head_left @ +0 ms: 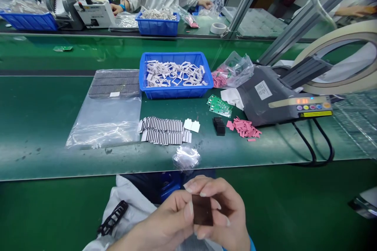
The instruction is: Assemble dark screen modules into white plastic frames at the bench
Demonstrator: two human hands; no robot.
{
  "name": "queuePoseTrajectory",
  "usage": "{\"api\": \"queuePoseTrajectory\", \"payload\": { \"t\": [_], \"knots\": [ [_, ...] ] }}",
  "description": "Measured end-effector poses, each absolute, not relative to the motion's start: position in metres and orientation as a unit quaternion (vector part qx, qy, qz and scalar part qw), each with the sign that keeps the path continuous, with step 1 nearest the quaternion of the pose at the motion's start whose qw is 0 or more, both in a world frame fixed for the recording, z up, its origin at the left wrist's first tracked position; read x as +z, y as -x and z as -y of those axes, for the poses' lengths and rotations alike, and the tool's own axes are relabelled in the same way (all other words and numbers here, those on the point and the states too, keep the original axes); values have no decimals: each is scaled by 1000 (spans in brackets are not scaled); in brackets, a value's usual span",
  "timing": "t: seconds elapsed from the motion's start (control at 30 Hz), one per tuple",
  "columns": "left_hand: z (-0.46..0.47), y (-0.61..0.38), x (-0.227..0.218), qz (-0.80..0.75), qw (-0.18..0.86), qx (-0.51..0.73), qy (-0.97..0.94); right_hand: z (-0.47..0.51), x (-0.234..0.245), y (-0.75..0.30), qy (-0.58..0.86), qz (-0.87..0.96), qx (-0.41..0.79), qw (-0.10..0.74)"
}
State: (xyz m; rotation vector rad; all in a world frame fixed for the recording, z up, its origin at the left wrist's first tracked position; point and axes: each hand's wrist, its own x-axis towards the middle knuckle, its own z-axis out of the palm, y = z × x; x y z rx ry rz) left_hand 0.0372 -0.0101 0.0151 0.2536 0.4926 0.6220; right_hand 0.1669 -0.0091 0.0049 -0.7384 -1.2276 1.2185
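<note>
Dark square (202, 211), 1 piece: held up between both hands, on the wearer's side of the blue bin (178, 93), short of the table (88, 166) edge.

Left hand (173, 217): thumb and fingers clamped on the left side of the square. Right hand (232, 211): fingers curled, tips closed on the square's upper and lower right.

Handling, as judged: grip by the edges, spare the broad face from fingermarks, keep pressure even from both hands. A slip here would likely miss the table.

In the way: clear packet (186, 157), 1, at the table edge, between hands and blue bin.

Near side of blue bin, leftmost to rightmost: striped strips (163, 126), 2 overlapping rows; white cards (191, 125); black blocks (218, 126), closely stacked; pink pieces (246, 128), loosely heaped, some strays. Green boards (220, 108), overlapping: off its near right corner.

Left of blue bin: clear bag (103, 125) of dark strips.

Right of blue bin: plastic bag (240, 66) with pink contents; beyond it, tape machine (262, 102), 1, limiting reach that way.
</note>
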Motion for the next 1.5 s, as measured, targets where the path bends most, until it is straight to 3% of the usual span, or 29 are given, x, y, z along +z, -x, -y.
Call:
{"api": "queuePoseTrajectory", "payload": {
  "t": [0.23, 0.4, 0.57, 0.93, 1.5],
  "knots": [
    [5, -39, 22, -254, 906, 306, -142, 7, 7, -168, 329, 555, 500, 578],
    [4, -38, 17, -274, 879, 336, -201, 5, 19, -180, 405, 616, 342, 583],
    [5, -31, 13, -335, 817, 356, -306, 5, 35, -190, 471, 683, 225, 511],
    [5, -26, 18, -398, 732, 370, -411, 2, 36, -193, 452, 710, 221, 492],
    [5, -25, 27, -375, 694, 396, -470, 2, 34, -197, 431, 707, 256, 499]
  ]
}}
